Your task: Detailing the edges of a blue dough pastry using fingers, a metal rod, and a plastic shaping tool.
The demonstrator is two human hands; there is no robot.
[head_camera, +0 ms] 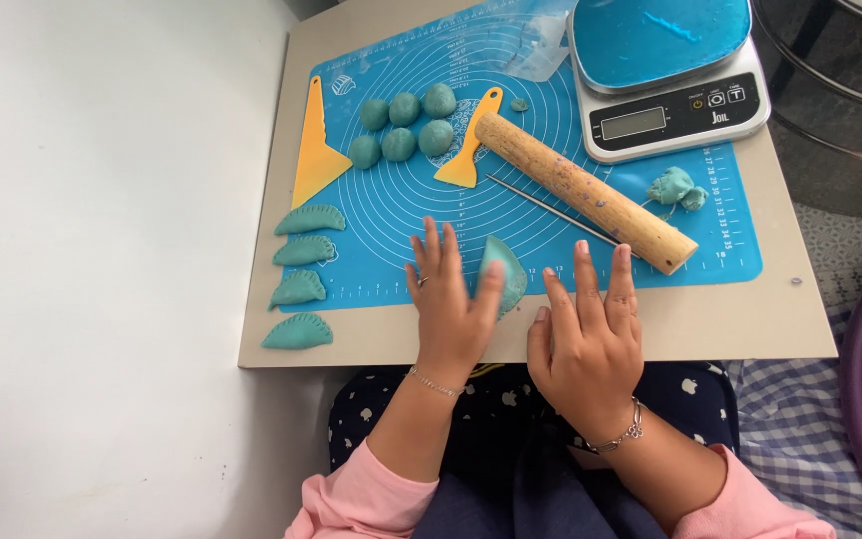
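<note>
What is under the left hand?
The left hand lies flat on the blue mat, its thumb touching a folded teal dough piece. Whether more dough sits beneath the palm is hidden.

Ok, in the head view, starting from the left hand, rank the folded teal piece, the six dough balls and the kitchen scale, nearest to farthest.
From the left hand:
1. Folded teal piece, under its fingertips, beside the right hand.
2. Dough balls, farther up the mat.
3. Kitchen scale, at the far right corner.

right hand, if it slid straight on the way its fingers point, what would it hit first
Most likely the thin metal rod, with the rolling pin just behind it. The right hand lies flat, fingers pointing up the mat, and nothing shows nearer.
</note>
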